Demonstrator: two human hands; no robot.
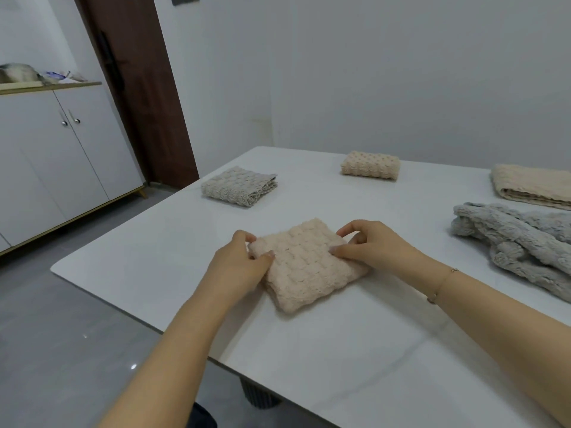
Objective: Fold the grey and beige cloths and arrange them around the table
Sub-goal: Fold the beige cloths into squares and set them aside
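2 hands held a folded beige cloth (304, 265) on a white counter (355, 344).

The left hand (239, 262) pinched its left corner; the right hand (369, 245) curled over its right edge. A folded grey cloth (239, 186) and a small beige cloth (370, 165) lay farther back, well apart, with an unfolded grey cloth (519, 245) at right.

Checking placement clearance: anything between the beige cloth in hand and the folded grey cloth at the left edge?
Nothing. The head view shows only bare table between the held beige cloth and the folded grey cloth.
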